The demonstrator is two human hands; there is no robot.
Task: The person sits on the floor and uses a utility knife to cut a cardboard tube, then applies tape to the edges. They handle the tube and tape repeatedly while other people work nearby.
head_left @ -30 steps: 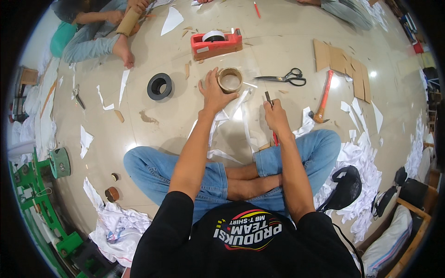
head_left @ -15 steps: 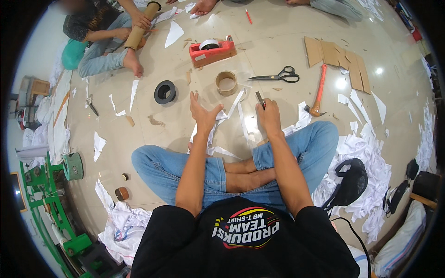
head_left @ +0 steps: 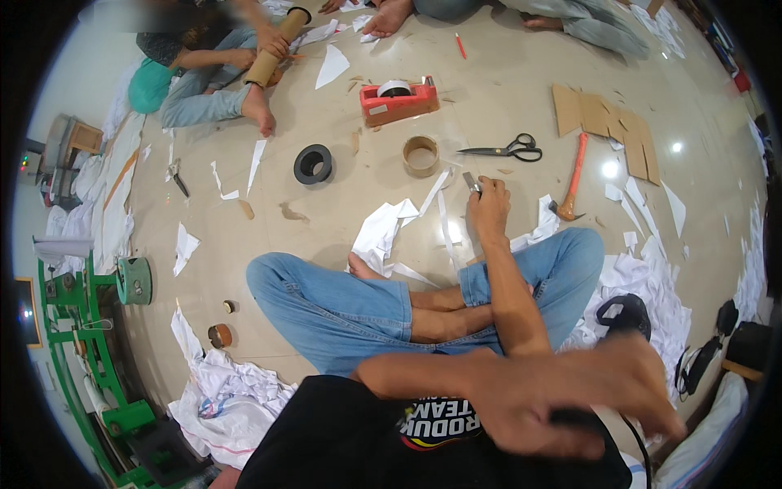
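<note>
My right hand (head_left: 490, 210) rests over the floor in front of my right knee, closed around a cutter knife (head_left: 470, 181) whose metal end points away from me. My left hand (head_left: 562, 401) is smeared by motion and crosses in front of my black shirt to the right side. Its fingers look stretched and apart from the thumb, with dark cloth showing in the gap. Ahead of my legs lie white fabric scraps (head_left: 381, 235) and a thin white strip (head_left: 447, 222). A roll of brown tape (head_left: 421, 156) stands just beyond my right hand.
Around lie a black ring (head_left: 313, 165), red tape dispenser (head_left: 399, 101), black scissors (head_left: 503, 150), an orange-handled hatchet (head_left: 576, 175) and cardboard pieces (head_left: 603, 114). White cloth heaps (head_left: 652, 285) flank me. A co-worker holds a cardboard tube (head_left: 277, 50). A green machine (head_left: 85, 350) stands left.
My left hand has swung from above the fabric scraps back across my body to the right. The right hand keeps the cutter knife. The view has shifted slightly.
</note>
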